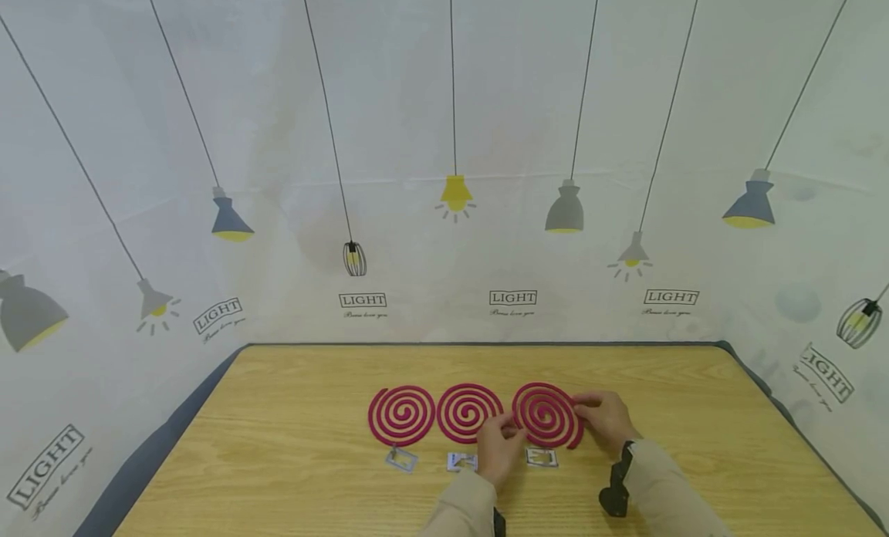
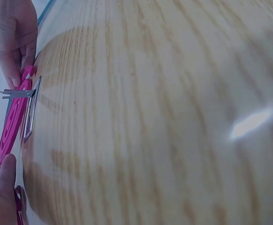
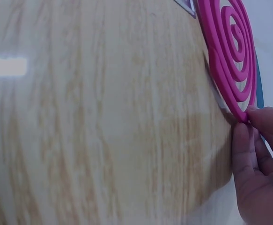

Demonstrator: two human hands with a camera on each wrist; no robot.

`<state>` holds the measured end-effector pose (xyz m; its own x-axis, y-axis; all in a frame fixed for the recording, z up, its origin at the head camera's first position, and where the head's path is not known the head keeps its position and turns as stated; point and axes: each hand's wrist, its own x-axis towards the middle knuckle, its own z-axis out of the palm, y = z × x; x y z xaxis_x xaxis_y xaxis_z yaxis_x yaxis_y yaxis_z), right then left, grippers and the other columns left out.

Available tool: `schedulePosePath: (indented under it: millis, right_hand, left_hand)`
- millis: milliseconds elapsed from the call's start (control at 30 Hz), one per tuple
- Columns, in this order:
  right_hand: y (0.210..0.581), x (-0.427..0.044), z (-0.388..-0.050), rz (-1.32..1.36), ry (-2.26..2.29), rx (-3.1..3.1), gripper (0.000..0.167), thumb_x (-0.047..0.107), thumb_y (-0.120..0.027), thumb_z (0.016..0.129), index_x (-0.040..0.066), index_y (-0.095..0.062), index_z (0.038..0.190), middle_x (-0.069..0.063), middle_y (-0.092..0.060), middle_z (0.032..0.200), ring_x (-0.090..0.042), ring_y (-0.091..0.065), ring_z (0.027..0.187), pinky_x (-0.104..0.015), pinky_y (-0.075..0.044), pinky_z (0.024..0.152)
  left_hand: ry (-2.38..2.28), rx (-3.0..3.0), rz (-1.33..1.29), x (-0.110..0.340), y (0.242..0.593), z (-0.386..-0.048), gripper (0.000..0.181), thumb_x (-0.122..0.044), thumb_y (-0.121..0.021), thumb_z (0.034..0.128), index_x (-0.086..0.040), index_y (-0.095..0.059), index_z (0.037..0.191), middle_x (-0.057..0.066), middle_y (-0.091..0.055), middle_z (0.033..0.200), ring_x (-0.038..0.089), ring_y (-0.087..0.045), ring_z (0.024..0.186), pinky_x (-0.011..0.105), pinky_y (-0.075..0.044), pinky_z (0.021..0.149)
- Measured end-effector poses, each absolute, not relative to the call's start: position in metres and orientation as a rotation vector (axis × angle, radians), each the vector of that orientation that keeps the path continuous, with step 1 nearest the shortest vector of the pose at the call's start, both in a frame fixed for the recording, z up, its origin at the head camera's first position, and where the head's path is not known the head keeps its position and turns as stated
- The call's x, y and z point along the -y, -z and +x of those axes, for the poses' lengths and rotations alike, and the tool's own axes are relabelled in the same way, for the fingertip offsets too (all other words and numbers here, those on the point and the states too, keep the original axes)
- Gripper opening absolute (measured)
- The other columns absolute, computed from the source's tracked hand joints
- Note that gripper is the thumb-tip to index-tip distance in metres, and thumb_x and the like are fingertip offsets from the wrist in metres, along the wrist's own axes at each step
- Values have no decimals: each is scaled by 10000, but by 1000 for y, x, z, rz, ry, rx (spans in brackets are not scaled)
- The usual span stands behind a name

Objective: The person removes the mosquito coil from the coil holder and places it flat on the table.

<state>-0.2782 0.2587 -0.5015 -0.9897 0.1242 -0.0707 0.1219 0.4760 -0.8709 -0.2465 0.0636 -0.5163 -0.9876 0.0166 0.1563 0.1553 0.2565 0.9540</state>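
A pink mosquito coil is held by its outer edges between both hands, slightly raised off the table. My left hand pinches its left edge; in the left wrist view the thumb and fingers meet at the rim. My right hand pinches the opposite edge, thumb and fingertips around the rim. Just in front of the coil lies a flat metal coil stand, whose raised tongue appears across the coil in the left wrist view. Whether the two touch I cannot tell.
To the left are two more pink coils, a middle one and a far-left one. Metal stands lie in front of them, one partly beside my left hand, another further left. A printed cloth rises behind the wooden table.
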Motion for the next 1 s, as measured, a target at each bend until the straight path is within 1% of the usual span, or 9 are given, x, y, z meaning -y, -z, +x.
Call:
schedulePosePath:
  millis: [300, 500, 633, 767, 1000]
  right_hand:
    - [500, -258, -279, -251, -1581, 2736, 216, -45, -534, 821, -117, -581, 1019, -225, -595, 965, -259, -585, 862, -317, -512, 710]
    - [503, -258, -280, -245, -1563, 2744, 214, -32, -524, 835, -117, -580, 1023, -229, -593, 972, -265, -584, 866, -320, -513, 707]
    - [502, -258, -280, -238, -1525, 2766, 220, 1, -520, 852, -106, -582, 1034, -238, -585, 998, -296, -571, 906, -329, -509, 726]
    - [502, -258, -280, -237, -1499, 2779, 222, 4, -521, 850, -98, -583, 1037, -238, -581, 1011, -324, -553, 943, -349, -500, 752]
    - [505, -258, -280, -253, -1474, 2780, 224, 13, -525, 848, -92, -580, 1038, -225, -586, 995, -317, -554, 928, -361, -492, 761]
  left_hand:
    - [1903, 2397, -170, -62, 513, -244, 326, 4, -632, 775, 120, -559, 1071, 172, -608, 934, 217, -601, 818, 230, -512, 682]
    - [1940, 2387, -174, -61, 514, -243, 330, 7, -630, 778, 124, -551, 1076, 178, -610, 948, 221, -599, 832, 231, -512, 686]
    - [1942, 2385, -179, -60, 514, -244, 327, 10, -629, 777, 125, -552, 1073, 178, -611, 949, 223, -600, 834, 229, -511, 686]
    - [1921, 2393, -186, -60, 513, -243, 318, 13, -629, 773, 120, -559, 1064, 176, -614, 943, 231, -603, 832, 230, -512, 682]
    - [1876, 2406, -178, -59, 516, -244, 312, -1, -643, 765, 115, -569, 1046, 184, -618, 934, 239, -611, 823, 229, -514, 676]
